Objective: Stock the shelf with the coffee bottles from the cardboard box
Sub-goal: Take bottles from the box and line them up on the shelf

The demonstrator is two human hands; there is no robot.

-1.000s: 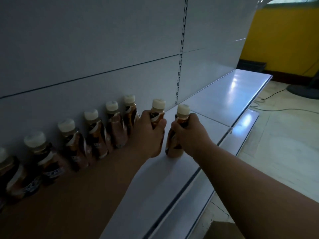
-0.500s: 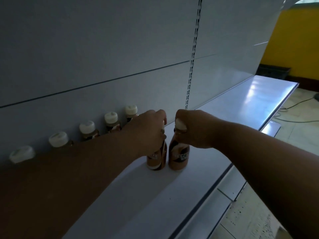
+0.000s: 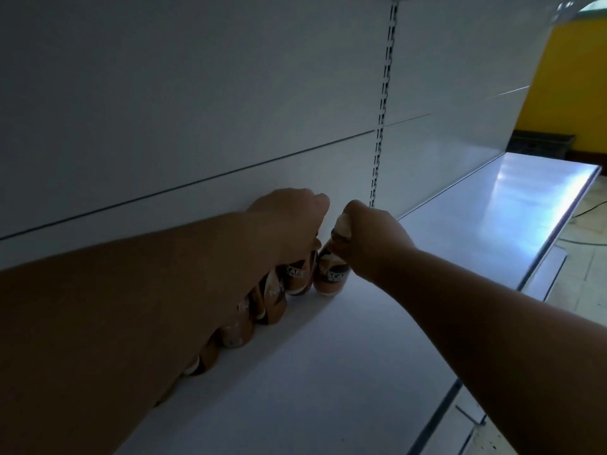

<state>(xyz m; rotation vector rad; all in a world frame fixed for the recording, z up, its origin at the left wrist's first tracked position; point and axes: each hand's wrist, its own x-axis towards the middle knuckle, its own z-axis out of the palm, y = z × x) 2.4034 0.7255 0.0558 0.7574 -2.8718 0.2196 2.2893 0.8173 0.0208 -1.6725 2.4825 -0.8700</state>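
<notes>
Head view, frame centre: right hand (image 3: 374, 244) fingers wrapped round an upright coffee bottle (image 3: 331, 274) neck on the shelf (image 3: 328, 372), left hand (image 3: 292, 221) clasping its touching neighbour (image 3: 297, 277)

We face a pale grey back panel (image 3: 197, 93) split by a slotted upright (image 3: 382, 103). Right of the upright, a yellow wall (image 3: 571, 80) glows bright, a dark crate (image 3: 538, 144) at its foot. Further right lies a tiled floor (image 3: 588, 261) with a dark cable (image 3: 591, 206). The light is dim around the panel.
</notes>
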